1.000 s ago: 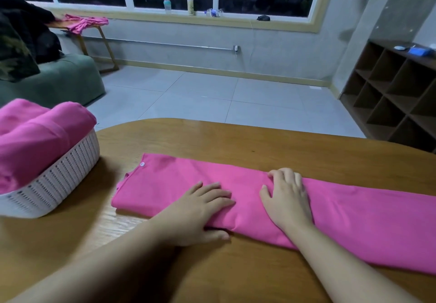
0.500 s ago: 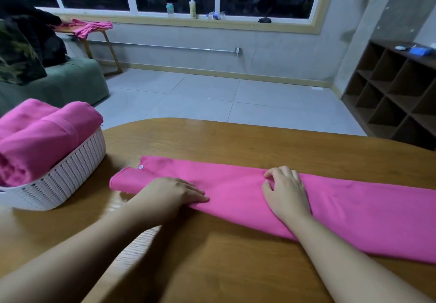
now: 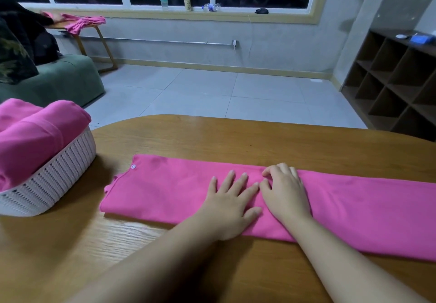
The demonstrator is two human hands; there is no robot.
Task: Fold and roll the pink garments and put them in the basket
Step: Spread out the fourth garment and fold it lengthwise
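Observation:
A pink garment, folded into a long strip with a white button near its left end, lies across the wooden table. My left hand rests flat on its middle, fingers spread. Touching it on the right, my right hand presses the cloth with fingers slightly curled; neither hand grips anything. A white woven basket at the table's left edge holds rolled pink garments that rise above its rim.
Beyond the table is tiled floor, a green sofa at the left and a small side table with more pink cloth. Brown cubby shelves stand at the right. Bottles sit on the windowsill.
My left hand slid left toward the garment's button end, then came back right to the middle beside my right hand, which stayed put. The view has shifted slightly.

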